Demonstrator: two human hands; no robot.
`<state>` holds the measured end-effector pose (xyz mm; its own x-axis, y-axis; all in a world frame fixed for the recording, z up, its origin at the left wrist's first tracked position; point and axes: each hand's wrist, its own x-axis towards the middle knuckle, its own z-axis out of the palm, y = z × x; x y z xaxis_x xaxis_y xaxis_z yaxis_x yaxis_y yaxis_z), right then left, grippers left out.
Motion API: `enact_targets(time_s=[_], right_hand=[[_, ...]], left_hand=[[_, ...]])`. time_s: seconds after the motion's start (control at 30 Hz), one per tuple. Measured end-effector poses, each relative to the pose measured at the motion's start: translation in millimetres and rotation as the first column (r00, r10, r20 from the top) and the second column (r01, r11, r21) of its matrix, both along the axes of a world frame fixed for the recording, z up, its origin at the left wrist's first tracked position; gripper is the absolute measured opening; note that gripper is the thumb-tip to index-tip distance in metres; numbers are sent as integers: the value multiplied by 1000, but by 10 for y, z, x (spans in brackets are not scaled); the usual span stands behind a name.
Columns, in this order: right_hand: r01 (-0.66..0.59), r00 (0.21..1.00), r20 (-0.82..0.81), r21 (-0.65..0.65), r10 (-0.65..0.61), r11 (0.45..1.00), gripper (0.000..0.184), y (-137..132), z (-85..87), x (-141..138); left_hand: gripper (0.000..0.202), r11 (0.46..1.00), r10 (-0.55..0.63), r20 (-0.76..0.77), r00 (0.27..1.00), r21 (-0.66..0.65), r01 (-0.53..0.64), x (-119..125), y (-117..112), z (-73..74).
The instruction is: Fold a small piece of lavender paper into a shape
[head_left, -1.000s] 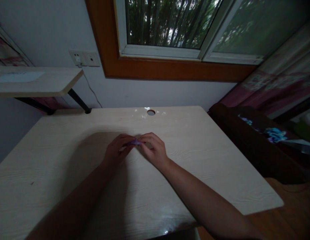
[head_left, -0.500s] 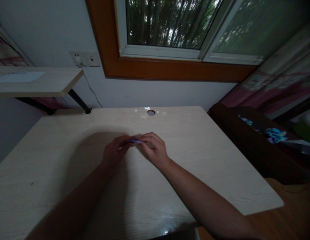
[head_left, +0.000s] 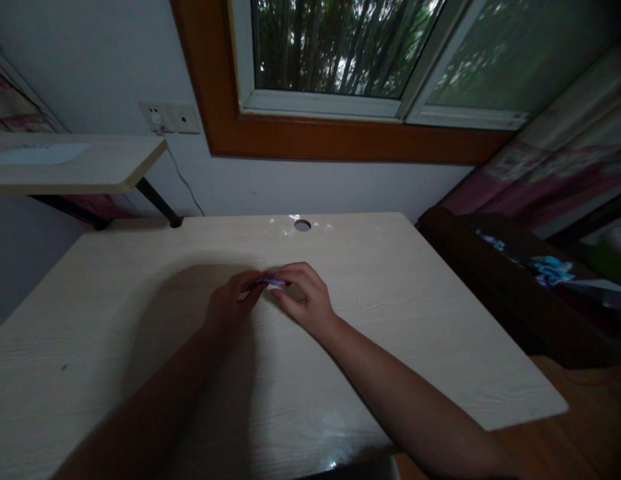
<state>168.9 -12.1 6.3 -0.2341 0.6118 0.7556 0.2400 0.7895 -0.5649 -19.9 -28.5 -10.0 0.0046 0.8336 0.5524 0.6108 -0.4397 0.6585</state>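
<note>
Both hands meet over the middle of the desk (head_left: 390, 360), around a small thin purple-and-white piece (head_left: 274, 281), whose kind I cannot make out. My left hand (head_left: 233, 300) pinches its left end between thumb and fingers. On the other side, my right hand (head_left: 307, 297) curls over its right end. The right fingers rest along the far side, and the right thumb sits a little lower, nearer to me. Fingers cover much of the piece.
A raised shelf (head_left: 80, 160) on black legs stands at the back left with a paper (head_left: 40, 153) on it. Near the desk's back edge is a round cable hole (head_left: 303, 225). Blue cloth (head_left: 553, 270) lies on dark brown furniture to the right.
My right thumb has come down and away from the piece, so more of its pale right end shows. My right hand has shifted slightly left; my left hand has hardly moved.
</note>
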Motion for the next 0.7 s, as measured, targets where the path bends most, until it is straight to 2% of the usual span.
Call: enact_targets(time_s=[0.27, 0.5, 0.7], right_hand=[[34, 999, -2, -39, -34, 999, 17, 19, -31, -23], [52, 999, 10, -63, -51, 997, 15, 5, -13, -38], [89, 996, 9, -72, -88, 993, 11, 28, -36, -27]], left_hand=[[22, 997, -15, -84, 996, 78, 21, -4, 14, -16], [23, 992, -25, -231, 973, 116, 53, -12, 32, -3], [23, 996, -7, -126, 992, 91, 18, 2, 28, -18]])
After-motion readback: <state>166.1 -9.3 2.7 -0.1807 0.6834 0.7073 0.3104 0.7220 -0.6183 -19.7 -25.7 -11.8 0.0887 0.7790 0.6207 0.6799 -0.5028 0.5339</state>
